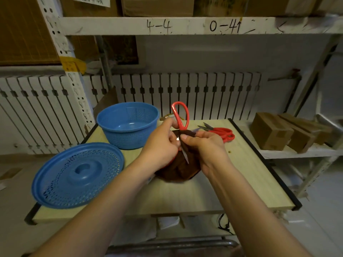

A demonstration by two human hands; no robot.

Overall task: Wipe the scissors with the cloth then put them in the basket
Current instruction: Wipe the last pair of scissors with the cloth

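One table (213,191) is carrying everything. One blue lid (78,175) is lying left of the basket (128,125), which is sitting empty. In front of the basket, my right hand (206,147) is clutching one brown cloth (178,169) around scissors (180,115) my left hand (159,145) is gripping. A second pair (220,133) is lying right of it.

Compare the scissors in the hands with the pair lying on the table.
The held scissors stand handle-up, gripped by the left hand, blade partly wrapped in the brown cloth held by the right hand. The spare scissors lie flat, untouched, on the table. Both have red handles.
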